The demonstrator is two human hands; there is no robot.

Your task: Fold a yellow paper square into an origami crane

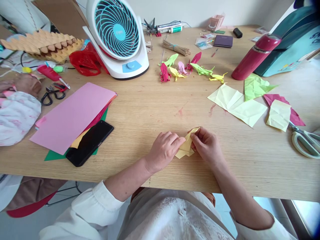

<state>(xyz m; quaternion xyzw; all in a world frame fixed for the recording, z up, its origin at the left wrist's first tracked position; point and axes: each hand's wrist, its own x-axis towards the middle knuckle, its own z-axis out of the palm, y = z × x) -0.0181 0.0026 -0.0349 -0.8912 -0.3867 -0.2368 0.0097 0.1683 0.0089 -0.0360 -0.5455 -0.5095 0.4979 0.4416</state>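
Observation:
My left hand [163, 150] and my right hand [206, 145] meet near the front edge of the wooden table [150, 110]. Between them lies a small folded piece of yellow paper [186, 148], partly hidden by my fingers. Both hands pinch it, the left from the left side, the right at its upper point. The paper rests on the tabletop.
A black phone [88, 141] lies on a stack of coloured sheets topped by pink paper [72, 115] at the left. Folded paper figures [190, 70], a white fan [117, 33], a red bottle [255, 56], creased sheets [237, 105] and scissors [306, 141] are around. Another person's arm [17, 113] is at far left.

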